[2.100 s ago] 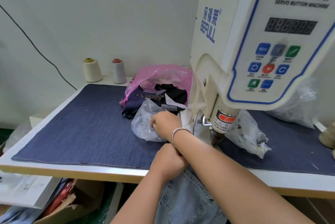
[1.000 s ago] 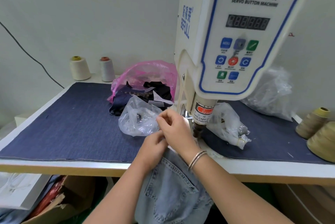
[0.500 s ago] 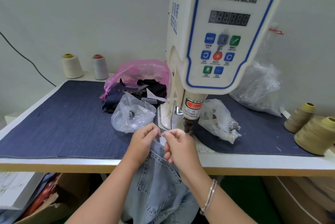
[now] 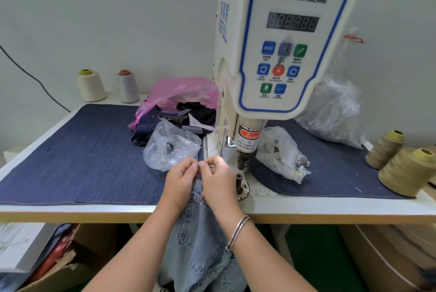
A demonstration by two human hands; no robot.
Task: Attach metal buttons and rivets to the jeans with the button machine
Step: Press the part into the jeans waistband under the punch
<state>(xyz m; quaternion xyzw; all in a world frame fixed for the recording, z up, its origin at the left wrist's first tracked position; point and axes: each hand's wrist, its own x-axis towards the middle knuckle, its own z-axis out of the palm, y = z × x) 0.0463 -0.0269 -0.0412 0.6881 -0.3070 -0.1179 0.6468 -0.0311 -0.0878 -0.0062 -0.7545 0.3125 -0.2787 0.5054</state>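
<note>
Light blue jeans [image 4: 200, 239] hang over the table's front edge, below both hands. My left hand [image 4: 180, 179] and my right hand [image 4: 218, 180] meet fingertip to fingertip above the jeans' top edge, pinching a small metal piece [image 4: 200, 163] between them. The piece is mostly hidden by the fingers. Just right of my right hand stands the lower die [image 4: 239, 177] of the white servo button machine [image 4: 280, 39], with its punch [image 4: 243, 160] above. A clear bag of metal buttons [image 4: 171, 150] lies behind my left hand.
Dark denim cloth [image 4: 77, 157] covers the table. Another clear bag of metal parts [image 4: 282, 152] lies right of the machine. A pink bag with fabric scraps [image 4: 179, 98] sits behind. Thread cones stand back left [image 4: 90, 85] and far right [image 4: 408, 172]. A cardboard box [image 4: 66, 265] sits below.
My right hand has come back from the clear bag to the front. Both hands now meet above the jeans beside the die. The view has shifted right.
</note>
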